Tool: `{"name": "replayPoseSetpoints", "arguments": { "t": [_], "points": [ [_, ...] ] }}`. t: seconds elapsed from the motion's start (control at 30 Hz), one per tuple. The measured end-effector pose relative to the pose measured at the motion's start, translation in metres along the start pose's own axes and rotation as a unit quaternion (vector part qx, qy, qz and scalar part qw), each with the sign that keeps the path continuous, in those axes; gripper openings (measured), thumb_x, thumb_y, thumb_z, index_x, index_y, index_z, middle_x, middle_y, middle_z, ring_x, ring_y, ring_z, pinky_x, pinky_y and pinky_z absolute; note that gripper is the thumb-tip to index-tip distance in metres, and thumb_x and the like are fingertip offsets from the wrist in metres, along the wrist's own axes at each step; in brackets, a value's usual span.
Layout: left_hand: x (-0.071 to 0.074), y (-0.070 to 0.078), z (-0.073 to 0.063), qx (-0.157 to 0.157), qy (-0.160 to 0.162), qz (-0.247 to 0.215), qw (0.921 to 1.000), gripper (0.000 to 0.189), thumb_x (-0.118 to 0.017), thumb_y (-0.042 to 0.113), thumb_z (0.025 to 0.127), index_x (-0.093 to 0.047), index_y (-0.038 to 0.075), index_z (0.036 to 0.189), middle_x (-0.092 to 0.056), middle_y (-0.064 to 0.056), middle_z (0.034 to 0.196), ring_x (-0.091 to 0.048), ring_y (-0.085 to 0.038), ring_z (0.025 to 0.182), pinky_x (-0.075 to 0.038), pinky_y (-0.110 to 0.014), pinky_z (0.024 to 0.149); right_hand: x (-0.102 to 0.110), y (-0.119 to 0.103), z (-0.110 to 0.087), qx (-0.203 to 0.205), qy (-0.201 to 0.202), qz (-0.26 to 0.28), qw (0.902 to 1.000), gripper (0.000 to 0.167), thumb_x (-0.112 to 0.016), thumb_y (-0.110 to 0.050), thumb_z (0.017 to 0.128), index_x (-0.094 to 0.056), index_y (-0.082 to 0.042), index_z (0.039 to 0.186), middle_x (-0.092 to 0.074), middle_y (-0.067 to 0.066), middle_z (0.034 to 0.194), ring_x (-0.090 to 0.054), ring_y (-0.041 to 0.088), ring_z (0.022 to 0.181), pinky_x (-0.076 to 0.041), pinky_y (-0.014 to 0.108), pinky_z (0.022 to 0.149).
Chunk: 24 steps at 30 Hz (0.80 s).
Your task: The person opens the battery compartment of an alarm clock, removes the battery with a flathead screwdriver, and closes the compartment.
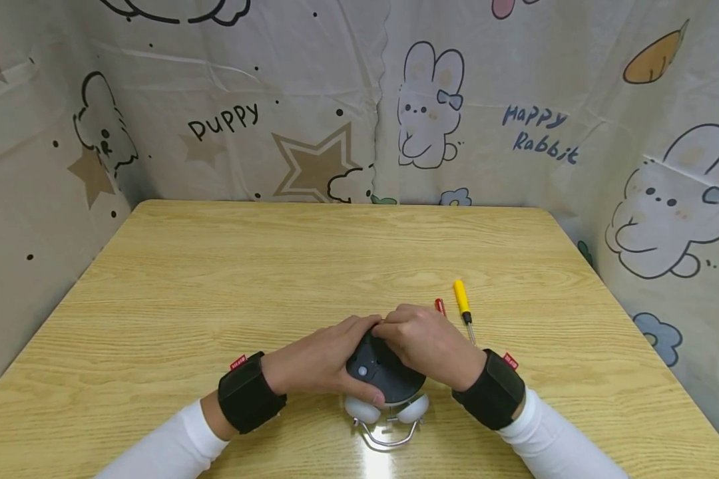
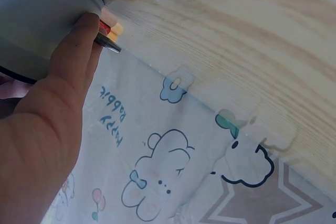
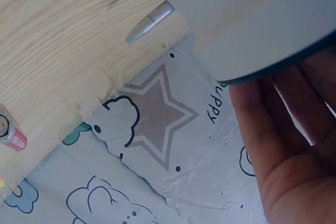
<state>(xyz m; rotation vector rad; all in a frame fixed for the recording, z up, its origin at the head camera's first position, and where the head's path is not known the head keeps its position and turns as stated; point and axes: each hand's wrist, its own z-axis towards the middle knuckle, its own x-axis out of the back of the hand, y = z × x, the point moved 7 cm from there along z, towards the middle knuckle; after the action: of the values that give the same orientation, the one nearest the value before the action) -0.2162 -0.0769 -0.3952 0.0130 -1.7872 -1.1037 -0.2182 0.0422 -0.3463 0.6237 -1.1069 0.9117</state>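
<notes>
A twin-bell alarm clock (image 1: 389,376) lies on the table with its black back up, its two white bells and wire handle pointing toward me. My left hand (image 1: 326,356) grips the clock's left side, thumb across the back near the bells; the left wrist view shows those fingers (image 2: 71,61) along the pale casing. At the far edge of the back is my right hand (image 1: 428,342), its fingers curled against the clock; their tips are partly hidden. A tapered metal piece (image 3: 152,20), which looks like a clock leg, sticks out beside the casing.
Beyond my right hand lie a red battery (image 1: 440,307) and a yellow-handled screwdriver (image 1: 463,303) on the wooden table (image 1: 275,259). A printed curtain (image 1: 311,80) hangs behind the table and along its sides.
</notes>
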Motion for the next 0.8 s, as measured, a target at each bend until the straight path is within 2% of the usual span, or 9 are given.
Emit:
{"name": "replayPoseSetpoints", "arguments": {
  "t": [0.33,0.57,0.8],
  "points": [
    [0.0,0.001,0.0,0.008,-0.004,0.0,1.0,0.114,-0.08,0.069,0.077,-0.024,0.022,0.164,-0.045,0.002,0.153,-0.054,-0.009,0.127,-0.05,-0.031,0.107,-0.001,-0.003,0.001,-0.001,-0.004,-0.013,0.9999,0.011,-0.08,-0.01,0.089,-0.08,-0.009,0.099,-0.077,0.001,0.087,-0.071,0.011,0.081,-0.058,0.024,0.073],
    [0.0,0.002,0.0,-0.006,-0.003,0.002,1.0,0.113,-0.079,0.069,0.079,-0.024,0.019,0.164,-0.045,0.0,0.155,-0.054,-0.009,0.129,-0.05,-0.032,0.108,-0.002,-0.005,0.0,-0.005,-0.006,-0.019,0.9998,0.01,-0.079,-0.013,0.088,-0.08,-0.01,0.098,-0.077,0.0,0.087,-0.067,0.01,0.076,-0.056,0.023,0.068],
    [0.0,0.002,0.0,-0.006,0.002,-0.006,1.0,0.11,-0.08,0.067,0.079,-0.026,0.02,0.163,-0.047,0.002,0.152,-0.055,-0.009,0.125,-0.051,-0.031,0.106,0.0,-0.013,-0.001,0.018,0.02,-0.073,0.997,0.004,-0.074,-0.016,0.089,-0.077,-0.013,0.091,-0.077,-0.002,0.082,-0.064,0.01,0.069,-0.054,0.022,0.062]
  ]
}}
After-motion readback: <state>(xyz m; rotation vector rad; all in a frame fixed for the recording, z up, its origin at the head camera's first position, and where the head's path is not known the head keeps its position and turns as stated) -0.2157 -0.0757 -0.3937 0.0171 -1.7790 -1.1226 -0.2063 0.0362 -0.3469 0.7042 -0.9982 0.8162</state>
